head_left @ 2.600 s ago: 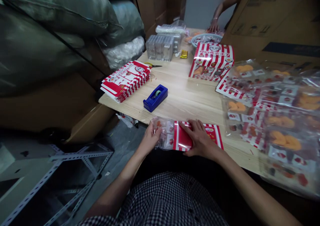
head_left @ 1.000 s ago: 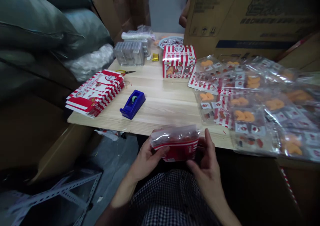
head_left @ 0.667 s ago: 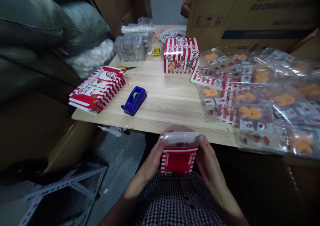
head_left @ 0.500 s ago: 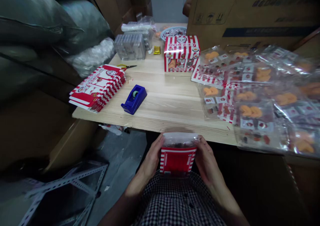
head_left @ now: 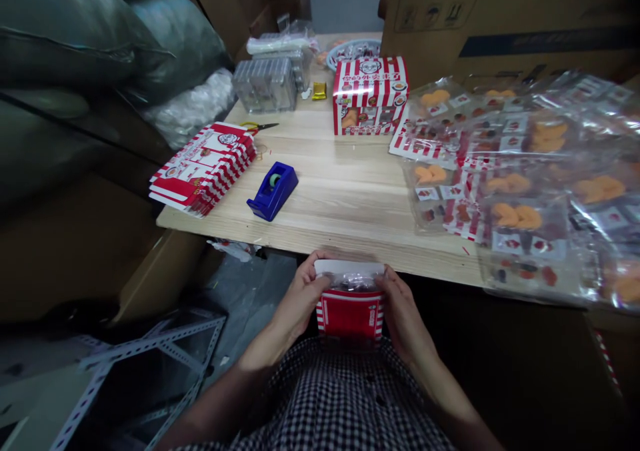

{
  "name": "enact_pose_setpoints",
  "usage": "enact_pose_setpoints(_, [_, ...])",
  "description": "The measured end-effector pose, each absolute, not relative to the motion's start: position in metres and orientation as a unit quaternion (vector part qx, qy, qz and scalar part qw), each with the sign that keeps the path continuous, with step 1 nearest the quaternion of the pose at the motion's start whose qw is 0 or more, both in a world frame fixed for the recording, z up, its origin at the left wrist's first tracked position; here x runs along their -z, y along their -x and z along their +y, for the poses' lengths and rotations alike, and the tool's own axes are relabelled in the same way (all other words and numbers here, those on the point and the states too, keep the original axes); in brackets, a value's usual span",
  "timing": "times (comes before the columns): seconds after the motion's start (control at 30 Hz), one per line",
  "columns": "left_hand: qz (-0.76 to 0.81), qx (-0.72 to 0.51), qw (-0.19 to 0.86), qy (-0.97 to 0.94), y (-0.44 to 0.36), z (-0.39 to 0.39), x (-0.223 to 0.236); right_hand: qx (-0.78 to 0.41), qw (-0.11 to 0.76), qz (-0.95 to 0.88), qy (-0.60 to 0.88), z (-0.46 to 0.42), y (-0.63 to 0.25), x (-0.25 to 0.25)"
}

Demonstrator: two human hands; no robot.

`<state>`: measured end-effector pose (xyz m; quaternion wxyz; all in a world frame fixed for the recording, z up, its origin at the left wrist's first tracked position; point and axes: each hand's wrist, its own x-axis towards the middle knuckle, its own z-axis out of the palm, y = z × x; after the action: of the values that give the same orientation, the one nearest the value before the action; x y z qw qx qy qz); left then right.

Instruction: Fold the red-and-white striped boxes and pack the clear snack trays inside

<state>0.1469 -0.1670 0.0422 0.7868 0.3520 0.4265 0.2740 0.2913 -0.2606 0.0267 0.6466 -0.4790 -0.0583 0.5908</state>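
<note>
Dim, cool light, apparently from overhead: pale wood-grain tabletop [head_left: 340, 204] brightest, floor below murky, lower right near black. Glare on clear plastic snack trays [head_left: 553, 211], smeary far right. Red-and-white striped card sleeve [head_left: 350, 314]: small print soft. Wide-angle stretch at edges.

Inside of held red box [head_left: 350, 316] too blurred to tell; large carton [head_left: 430, 48] cut off above.

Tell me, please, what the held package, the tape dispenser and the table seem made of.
Package: probably printed card, slightly glossy, with a white edge; its clear insert looks like plastic, from bright reflections. Dispenser: likely hard, smooth plastic, uniformly blue. Table: pale wood or wood-look laminate; grain shows.
</note>
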Motion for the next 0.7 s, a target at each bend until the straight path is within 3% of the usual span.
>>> enact_pose_setpoints(0.33, [0.329,-0.256,0.874,-0.249,-0.136,-0.171,-0.034,-0.559,0.658,-0.056,0.501,-0.267,-0.307,-0.021])
enact_pose_setpoints(0.7, [0.441,-0.292,0.750,-0.396,-0.149,-0.173,-0.037,-0.562,0.641,-0.068,0.518,-0.261,-0.290,-0.026])
